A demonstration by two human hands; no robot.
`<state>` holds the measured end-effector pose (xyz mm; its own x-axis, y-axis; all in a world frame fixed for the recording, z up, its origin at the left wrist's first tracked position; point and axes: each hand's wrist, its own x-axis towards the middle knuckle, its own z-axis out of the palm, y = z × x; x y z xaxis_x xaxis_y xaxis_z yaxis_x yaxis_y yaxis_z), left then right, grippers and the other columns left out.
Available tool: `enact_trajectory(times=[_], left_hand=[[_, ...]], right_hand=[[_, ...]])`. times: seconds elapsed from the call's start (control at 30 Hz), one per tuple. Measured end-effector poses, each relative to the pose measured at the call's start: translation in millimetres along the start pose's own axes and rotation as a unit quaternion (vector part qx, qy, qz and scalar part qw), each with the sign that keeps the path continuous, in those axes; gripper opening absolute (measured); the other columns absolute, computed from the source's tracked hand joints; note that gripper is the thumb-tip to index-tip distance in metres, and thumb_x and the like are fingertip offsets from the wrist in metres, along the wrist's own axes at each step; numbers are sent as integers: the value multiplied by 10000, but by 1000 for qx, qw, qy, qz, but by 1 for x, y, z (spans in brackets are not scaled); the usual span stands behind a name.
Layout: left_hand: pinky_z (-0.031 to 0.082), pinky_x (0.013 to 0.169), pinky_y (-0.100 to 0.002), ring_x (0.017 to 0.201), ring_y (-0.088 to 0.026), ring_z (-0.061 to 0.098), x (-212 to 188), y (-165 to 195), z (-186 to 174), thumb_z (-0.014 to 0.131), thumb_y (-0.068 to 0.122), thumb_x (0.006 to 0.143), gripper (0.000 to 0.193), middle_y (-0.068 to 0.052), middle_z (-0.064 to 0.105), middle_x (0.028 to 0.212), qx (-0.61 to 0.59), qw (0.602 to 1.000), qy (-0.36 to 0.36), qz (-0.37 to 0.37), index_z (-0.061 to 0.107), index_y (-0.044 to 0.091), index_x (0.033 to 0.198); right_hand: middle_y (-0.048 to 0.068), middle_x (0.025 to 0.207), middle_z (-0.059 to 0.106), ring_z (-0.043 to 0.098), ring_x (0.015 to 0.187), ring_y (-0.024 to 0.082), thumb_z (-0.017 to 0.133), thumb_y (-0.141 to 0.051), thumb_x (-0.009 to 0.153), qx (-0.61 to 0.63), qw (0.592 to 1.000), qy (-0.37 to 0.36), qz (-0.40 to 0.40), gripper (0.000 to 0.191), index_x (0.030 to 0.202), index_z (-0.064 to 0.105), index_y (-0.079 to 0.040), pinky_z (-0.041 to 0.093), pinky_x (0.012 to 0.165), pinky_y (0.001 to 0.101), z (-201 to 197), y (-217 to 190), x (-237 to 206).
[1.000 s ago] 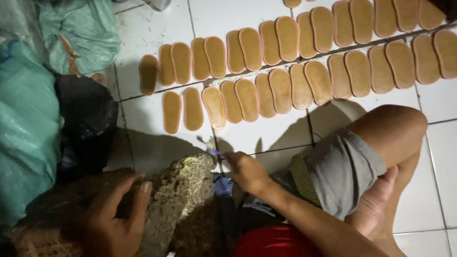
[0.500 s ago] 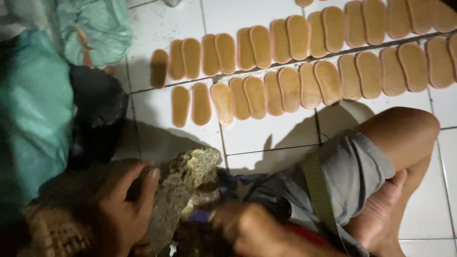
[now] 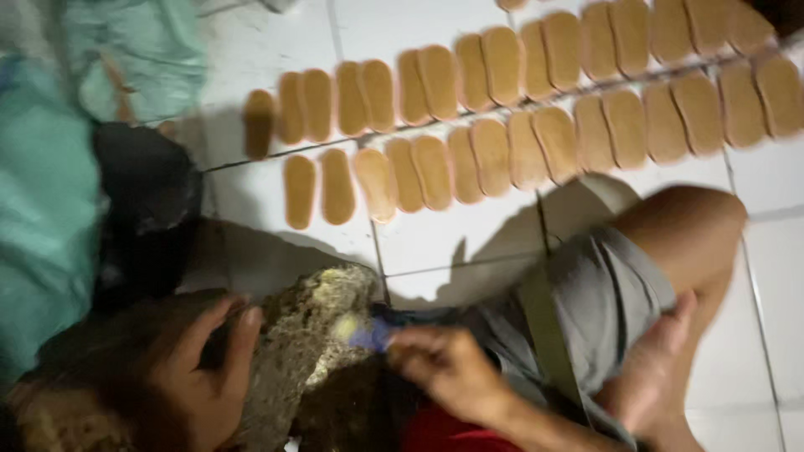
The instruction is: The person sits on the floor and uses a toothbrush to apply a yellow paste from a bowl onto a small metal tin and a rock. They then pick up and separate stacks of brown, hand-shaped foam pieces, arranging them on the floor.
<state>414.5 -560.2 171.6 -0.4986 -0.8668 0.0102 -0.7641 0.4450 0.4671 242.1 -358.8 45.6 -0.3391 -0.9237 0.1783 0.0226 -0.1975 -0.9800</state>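
Head view, nearest you: your left hand (image 3: 197, 377) lies flat against the crusted, glue-caked block (image 3: 306, 351), fingers spread and closed on nothing. Your right hand (image 3: 448, 372) is curled shut on a small brush (image 3: 360, 332) with a bluish handle, its tip touching the block's upper edge; the blur hides the exact grip. Your bent knee (image 3: 687, 230) sits just to the right. Beyond it, on the white tiled floor (image 3: 251, 33), tan insoles (image 3: 494, 155) lie in two long rows, edge to edge. If your loaded brush swings wide, I judge it could drip on your shorts (image 3: 599, 293) or the tile. A shifting leg could nudge the nearest row out of line. Teal sacks (image 3: 42, 201) crowd your left.
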Motion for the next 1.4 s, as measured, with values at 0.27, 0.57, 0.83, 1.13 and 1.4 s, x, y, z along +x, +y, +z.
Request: enact_trajectory(times=[0.27,0.57,0.83,1.13,1.4], left_hand=[[568,795,-389,904,-286,736,5,9,-5,724,276,949,257,-156,764,981,44,994,37,91,765,40,1040],[573,742,-378,886,-276,752,4,19,-10,735,226,943,224,-155,766,991,30,998,15,49,771,36,1054],[575,778,-384,905,-283,753,4,17,-7,753,225,922,241,-159,762,995,25,999,1,29,769,24,1054],[588,745,-396,883,-275,765,5,11,-4,743,243,913,251,-151,767,968,7,998,-33,-53,764,34,1051],[574,828,-394,937,-272,740,5,6,4,769,239,899,251,-150,762,1009,42,998,29,38,765,23,1027]], right_hand=[[31,629,519,428,444,93,604,-152,1017,292,838,42,458,247,1176,728,-10,335,394,258,-42,21,11],[170,943,701,681,727,348,650,56,758,-386,918,-73,50,590,1344,646,-12,565,606,447,-2,41,31],[167,938,711,702,813,383,624,21,870,-276,939,-17,204,406,1251,703,-93,550,707,484,-7,52,44],[239,1034,728,743,914,382,592,58,825,-173,968,24,183,288,1074,704,-33,582,762,420,24,42,21],[269,1109,711,710,865,371,645,27,810,-247,966,-66,30,425,1234,670,34,574,754,410,26,-9,20]])
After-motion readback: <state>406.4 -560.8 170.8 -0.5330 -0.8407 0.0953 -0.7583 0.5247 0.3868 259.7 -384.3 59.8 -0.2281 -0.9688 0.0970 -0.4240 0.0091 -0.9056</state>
